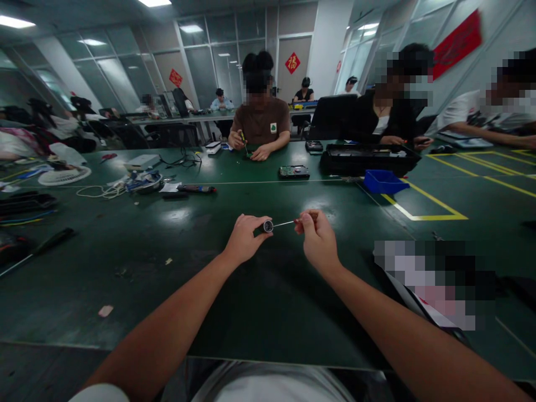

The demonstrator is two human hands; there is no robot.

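Observation:
Between thumb and fingers, my left hand [244, 239] grips a small dark cylinder [268, 226] whose round, light-rimmed end faces me. My right hand [317, 237] is closed around the reddish handle of a thin screwdriver [283, 224]. Its metal shaft points left, and the tip meets the cylinder's open end; how deep it reaches I cannot tell. Both hands are held above the green table [251, 307], a short distance apart. The inside of the cylinder is too small to make out.
Across the table a person [262, 123] works with a tool. A circuit board unit [293, 171], a black casing [368, 159] and a blue bin [384, 181] lie ahead. To the left are an electric screwdriver [196, 189], bundled cables [142, 181] and a long screwdriver [52, 241].

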